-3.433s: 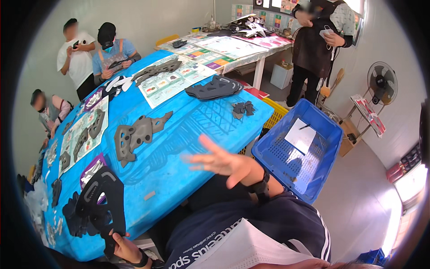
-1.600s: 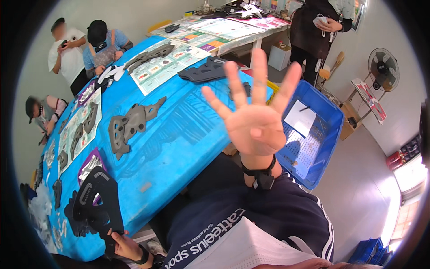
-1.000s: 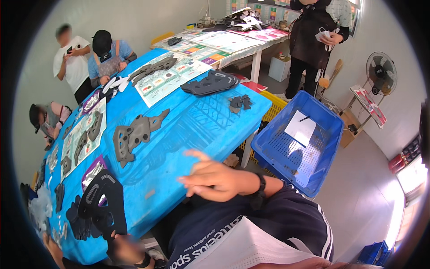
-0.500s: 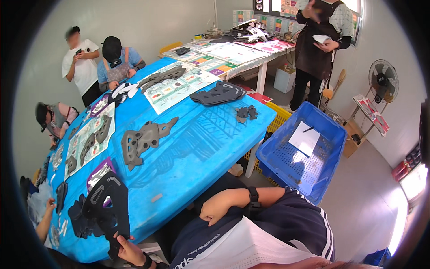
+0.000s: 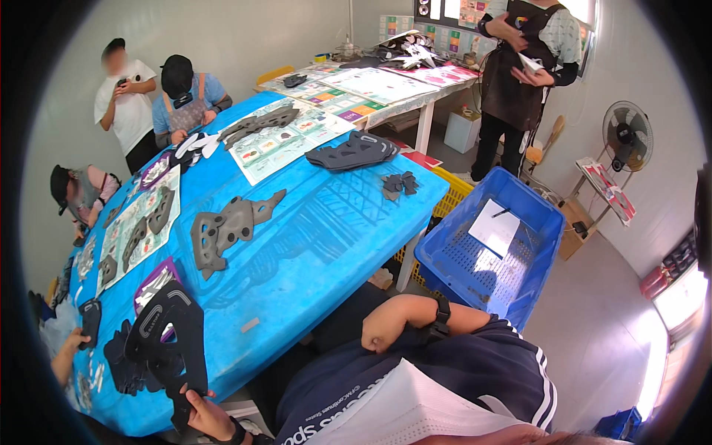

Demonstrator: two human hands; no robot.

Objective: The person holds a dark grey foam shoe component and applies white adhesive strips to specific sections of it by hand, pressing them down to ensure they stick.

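Black shoe-upper panel (image 5: 194, 341): located directly ahead of the left hand (image 5: 209, 417), which pinches the near, narrower end, thumb on the visible face and fingers mostly behind. This end grip presumably leaves the broad face and its pale curved lines unobstructed. Orientation: the long axis extends forward from the hand, leaning slightly leftward; the rounded, marked end points away. From where I stand, contact with the pieces beneath cannot be confirmed.

Right hand (image 5: 384, 325): curled into a loose fist before the dark sweatshirt (image 5: 334, 386); no part shows in it.

Left and ahead of the left hand: a pile of dark cut pieces (image 5: 126, 363). Beyond the held panel: a purple tray (image 5: 174, 268), likely keeping its loose white pieces contained. Farther forward, between both hands: grey upper panels (image 5: 233, 222), lying on the blue table cover (image 5: 289, 289). Far ahead of the right hand: stacked dark panels (image 5: 352, 154), apparently nested to save space. Right of the right hand: a blue perforated crate (image 5: 461, 291).
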